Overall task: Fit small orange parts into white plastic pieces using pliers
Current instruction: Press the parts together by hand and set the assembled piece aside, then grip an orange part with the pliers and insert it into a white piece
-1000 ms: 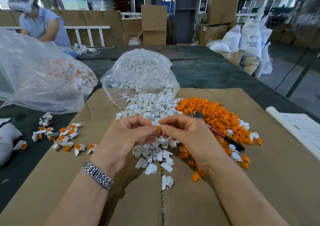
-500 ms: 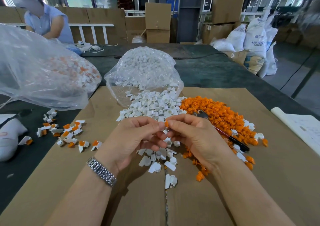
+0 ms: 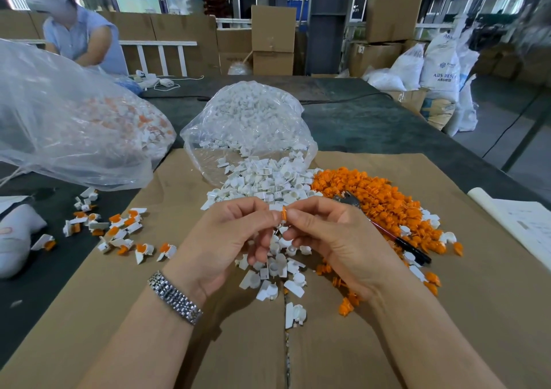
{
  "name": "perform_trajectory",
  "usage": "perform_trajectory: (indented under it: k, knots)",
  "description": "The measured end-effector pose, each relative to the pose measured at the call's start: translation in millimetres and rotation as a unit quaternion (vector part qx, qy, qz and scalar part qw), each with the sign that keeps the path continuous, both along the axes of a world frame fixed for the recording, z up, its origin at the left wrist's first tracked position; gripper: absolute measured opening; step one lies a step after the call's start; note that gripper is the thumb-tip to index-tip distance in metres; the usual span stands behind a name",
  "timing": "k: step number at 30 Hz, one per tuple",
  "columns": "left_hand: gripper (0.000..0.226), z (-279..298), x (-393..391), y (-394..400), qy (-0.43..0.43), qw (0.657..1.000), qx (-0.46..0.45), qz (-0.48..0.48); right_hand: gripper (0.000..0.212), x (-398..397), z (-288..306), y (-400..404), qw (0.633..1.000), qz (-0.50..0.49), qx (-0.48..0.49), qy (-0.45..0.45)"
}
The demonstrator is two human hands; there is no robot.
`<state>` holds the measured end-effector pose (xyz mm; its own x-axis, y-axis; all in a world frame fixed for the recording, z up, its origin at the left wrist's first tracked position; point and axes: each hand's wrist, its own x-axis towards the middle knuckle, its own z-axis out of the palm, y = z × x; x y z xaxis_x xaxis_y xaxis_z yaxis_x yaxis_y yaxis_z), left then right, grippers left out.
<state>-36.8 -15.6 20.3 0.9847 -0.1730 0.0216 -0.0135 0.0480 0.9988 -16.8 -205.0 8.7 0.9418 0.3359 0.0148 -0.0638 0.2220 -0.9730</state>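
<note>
Pinching one small orange plastic part (image 3: 284, 213) in the middle of the frame, between the fingers (image 3: 269, 209) of the left hand (image 3: 229, 239) and those of the right hand (image 3: 328, 239), curled tight on it from both sides. Held up above the surface, over a few loose white plastic pieces (image 3: 277, 272). Hard to tell if a white piece sits behind the orange one.

Just past the hands, a big heap of white plastic pieces (image 3: 262, 180), spilling out of a clear plastic bag (image 3: 247, 120). To its right, touching it, a wide heap of small orange parts (image 3: 378, 198). Lying on that orange heap, right of the right hand, thin pliers with dark handles (image 3: 387, 230).

Under everything, a flat sheet of brown cardboard (image 3: 447, 314) on a dark green surface (image 3: 357, 120).

At the left of the frame, a little bunch of white pieces with orange parts in them (image 3: 119, 230). Above those, a large clear bag (image 3: 68, 126) with more white and orange bits inside.

On the left wrist, a shiny metal watch band (image 3: 176, 297). In the upper left, another person in a light blue top (image 3: 80, 40). At the right edge, a white paper sheet (image 3: 524, 224).
</note>
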Motion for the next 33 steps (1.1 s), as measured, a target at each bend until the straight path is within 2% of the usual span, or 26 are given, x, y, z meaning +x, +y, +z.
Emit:
perform_trajectory:
  k: [7,9,10,11,12,13,14,15,16,17,19,23,26,28,30,33]
  knots:
    - [0.024,-7,2,3,-0.005,1.000,-0.001,0.006,0.025,-2,0,0,0.998,-0.001,-0.044,-0.038]
    - [0.027,-7,3,4,-0.009,1.000,-0.003,0.005,0.021,-4,5,-5,0.994,-0.010,-0.091,-0.057]
    - [0.027,-7,4,4,-0.011,1.000,-0.005,0.004,0.019,-5,8,-9,0.984,-0.039,-0.149,-0.086]
    - [0.028,-6,5,5,-0.014,1.000,-0.008,0.004,0.019,-3,11,-15,0.958,-0.092,-0.245,-0.121]
    - [0.028,-6,5,6,-0.017,1.000,-0.013,0.005,0.023,-1,13,-22,0.902,-0.153,-0.374,-0.154]
    - [0.028,-7,5,8,-0.020,1.000,-0.019,0.005,0.031,1,15,-30,0.820,-0.198,-0.511,-0.167]
    - [0.027,-7,5,9,-0.024,0.999,-0.024,0.004,0.042,4,16,-37,0.740,-0.218,-0.620,-0.141]
    - [0.026,-8,5,10,-0.024,0.999,-0.029,0.002,0.048,7,17,-43,0.690,-0.217,-0.684,-0.092]
    - [0.025,-8,5,11,-0.023,0.999,-0.034,0.001,0.048,9,18,-47,0.675,-0.200,-0.709,-0.043]
    - [0.025,-8,6,11,-0.021,0.999,-0.037,0.001,0.047,11,19,-50,0.682,-0.184,-0.708,-0.011]
    - [0.025,-8,7,11,-0.015,0.999,-0.040,0.004,0.047,12,20,-49,0.687,-0.162,-0.708,-0.003]
    - [0.028,-8,7,12,-0.002,0.998,-0.058,0.018,0.044,7,21,-40,0.654,-0.161,-0.738,-0.037]
    - [0.029,-8,8,12,0.007,0.997,-0.067,0.027,0.040,5,27,-38,0.672,-0.173,-0.719,-0.044]
    - [0.031,-7,9,10,0.010,0.996,-0.078,0.034,0.036,5,34,-38,0.703,-0.182,-0.685,-0.050]
    - [0.033,-7,10,9,0.009,0.995,-0.089,0.042,0.032,4,44,-37,0.752,-0.181,-0.632,-0.052]
    - [0.032,-7,11,11,0.007,0.993,-0.104,0.056,0.014,-4,64,-33,0.864,-0.119,-0.489,-0.021]
